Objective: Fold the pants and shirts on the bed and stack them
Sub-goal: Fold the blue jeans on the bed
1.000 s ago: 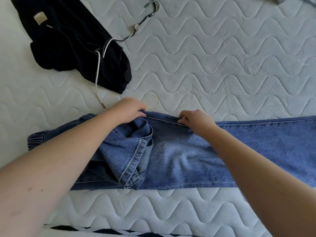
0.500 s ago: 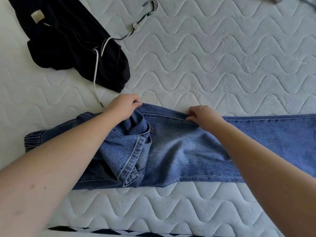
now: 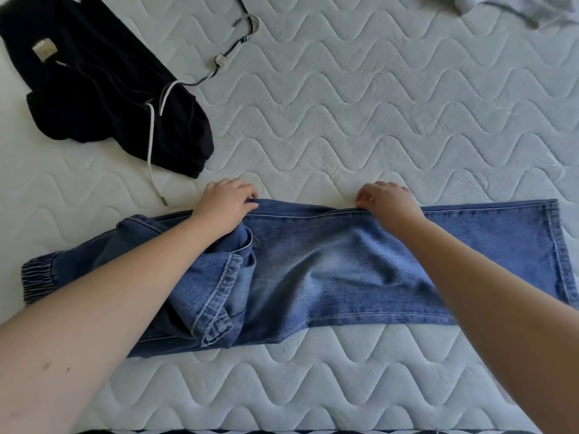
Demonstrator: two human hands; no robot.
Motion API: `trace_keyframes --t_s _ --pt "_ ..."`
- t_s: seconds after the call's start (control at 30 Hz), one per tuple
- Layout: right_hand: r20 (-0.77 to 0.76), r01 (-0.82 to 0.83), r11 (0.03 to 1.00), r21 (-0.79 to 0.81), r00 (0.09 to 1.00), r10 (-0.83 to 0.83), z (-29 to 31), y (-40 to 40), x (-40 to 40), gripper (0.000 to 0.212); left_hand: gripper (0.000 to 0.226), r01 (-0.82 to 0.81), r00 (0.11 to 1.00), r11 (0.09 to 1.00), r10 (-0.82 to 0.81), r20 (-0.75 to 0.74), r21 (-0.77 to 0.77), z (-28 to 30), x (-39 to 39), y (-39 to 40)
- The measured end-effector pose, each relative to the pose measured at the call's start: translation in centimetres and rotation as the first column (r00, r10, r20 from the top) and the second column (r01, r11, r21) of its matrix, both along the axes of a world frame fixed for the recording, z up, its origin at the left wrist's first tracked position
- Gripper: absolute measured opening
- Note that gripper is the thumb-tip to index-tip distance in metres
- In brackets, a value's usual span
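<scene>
Quilted mattress (image 3: 376, 104) bears jeans (image 3: 329, 270), black garment (image 3: 103, 89).

One head-worn view looks steeply down, close over the quilted mattress (image 3: 344, 89).

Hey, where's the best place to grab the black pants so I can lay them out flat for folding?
Probably the waistband end of the black pants, where the white drawstring emerges. Come from the right, over bare mattress: that end lies nearest, and its gathered edge gives both hands a firm grip.
</scene>
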State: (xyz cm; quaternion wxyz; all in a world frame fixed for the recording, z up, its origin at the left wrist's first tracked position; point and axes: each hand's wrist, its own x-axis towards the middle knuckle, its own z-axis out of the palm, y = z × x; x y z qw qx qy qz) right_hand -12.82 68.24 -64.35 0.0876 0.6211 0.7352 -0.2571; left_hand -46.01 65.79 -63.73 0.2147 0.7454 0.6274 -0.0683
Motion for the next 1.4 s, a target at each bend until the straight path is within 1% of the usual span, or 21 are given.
trace_keyframes --t_s 0.07,0.17,0.27,0.4,0.43,0.5,0.57,0.6,0.67,0.77,0.83,0.87,0.9,0.93,0.97,1.03,1.1,1.2,1.27,1.33,1.4 --pt "0.009 0.01 1.0 0.0 1.0 -0.01 0.1 -0.7 2.1 0.023 0.027 0.061 0.996 0.997 -0.058 0.065 -0.04 -0.1 2.7 0.3" --pt "0.049 -0.018 1.0 -0.014 0.999 0.019 0.3 -1.7 4.8 0.034 0.029 0.141 0.979 0.987 -0.127 0.161 -0.08 -0.5 7.7 0.8" --pt "0.085 -0.074 0.995 0.064 0.994 0.069 0.4 -2.6 6.8 0.032 0.027 0.168 0.965 0.977 -0.136 0.224 -0.134 -0.7 12.4 1.1" --pt "-0.043 -0.064 0.972 0.228 0.996 0.076 0.6 -4.0 8.4 0.014 0.009 0.135 0.973 0.977 -0.099 0.209 -0.165 -0.9 14.9 1.2" --pt "-0.052 -0.076 0.964 0.255 0.994 0.092 0.5 -4.4 8.6 0.011 0.006 0.107 0.974 0.979 -0.069 0.214 -0.172 -0.9 14.9 1.3" --pt "-0.017 -0.109 0.958 0.266 0.993 0.117 0.3 -5.0 9.2 0.011 0.008 0.025 0.967 0.979 0.027 0.254 -0.202 -0.9 14.6 1.8" --pt "0.059 -0.126 0.958 0.259 0.992 0.115 -0.2 -5.4 10.0 0.013 0.011 -0.058 0.951 0.968 0.127 0.281 -0.243 -0.8 14.1 2.5" --pt "0.086 -0.114 0.958 0.263 0.992 0.094 -0.4 -5.5 10.5 0.015 0.013 -0.081 0.949 0.963 0.154 0.277 -0.258 -0.9 13.9 2.9" --pt "0.098 -0.04 0.96 0.276 0.995 0.013 -0.5 -5.5 11.8 0.016 0.018 -0.08 0.96 0.958 0.149 0.239 -0.275 -1.0 13.8 3.4" --pt "0.077 0.088 0.951 0.296 0.99 -0.116 -0.6 -5.0 13.6 0.013 0.019 -0.016 0.967 0.953 0.092 0.239 -0.301 -0.9 14.6 3.7" --pt "0.082 0.142 0.943 0.302 0.981 -0.174 -0.7 -4.5 14.4 0.013 0.017 0.105 0.959 0.935 -0.006 0.283 -0.339 -0.3 15.8 3.6" --pt "0.093 0.155 0.941 0.3 0.977 -0.191 -0.8 -4.3 14.8 0.014 0.021 0.187 0.954 0.918 -0.085 0.287 -0.349 -0.1 16.5 3.5" --pt "0.098 0.169 0.941 0.294 0.974 -0.205 -0.9 -4.1 15.1 0.015 0.025 0.252 0.949 0.902 -0.159 0.273 -0.349 -0.1 17.3 3.4" --pt "0.09 0.187 0.94 0.286 0.971 -0.221 -1.0 -3.9 15.4 0.017 0.024 0.279 0.948 0.897 -0.2 0.248 -0.342 -0.2 18.1 3.3" --pt "0.074 0.208 0.939 0.273 0.969 -0.236 -1.0 -3.8 15.7 0.018 0.02 0.261 0.955 0.909 -0.193 0.226 -0.325 -0.3 18.8 3.1" --pt "0.035 0.239 0.94 0.244 0.966 -0.254 -1.0 -3.8 16.7 0.027 0.014 0.148 0.976 0.949 -0.095 0.197 -0.279 -0.4 20.1 3.0" --pt "0.023 0.281 0.937 0.208 0.956 -0.292 -1.1 -4.4 18.1 0.043 0.013 0.075 0.982 0.968 -0.031 0.186 -0.239 -0.6 21.4 3.1" --pt "0.056 0.427 0.894 0.133 0.898 -0.437 -1.0 -5.9 21.1 0.073 0.019 0.058 0.974 0.96 0.006 0.227 -0.273 -0.7 23.7 3.3" --pt "0.063 0.544 0.828 0.136 0.83 -0.555 -0.8 -7.1 23.5 0.085 0.029 0.092 0.971 0.947 -0.018 0.237 -0.307 -0.8 25.7 3.4" --pt "0.083 0.677 0.724 0.131 0.72 -0.689 -0.5 -8.3 26.0 0.093 0.032 0.138 0.969 0.936 -0.059 0.242 -0.323 -0.9 28.0 3.4" --pt "0.117 0.791 0.607 0.082 0.597 -0.794 -0.3 -9.6 28.3 0.09 0.029 0.181 0.963 0.925 -0.097 0.253 -0.334 -0.8 30.4 3.3"
